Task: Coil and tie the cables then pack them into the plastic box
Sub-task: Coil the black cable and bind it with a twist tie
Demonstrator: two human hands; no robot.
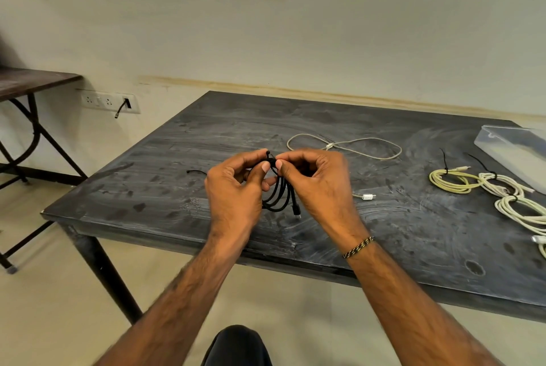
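We pinch a tie around the black coil (279, 192) with both hands (233, 188) (317, 185). Three coils (452, 181) tied; grey cable (345, 145) loose; box (514, 148) unpacked.

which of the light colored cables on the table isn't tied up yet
The pale grey cable lying loose behind the hands; the yellow coil and white coils carry black ties.
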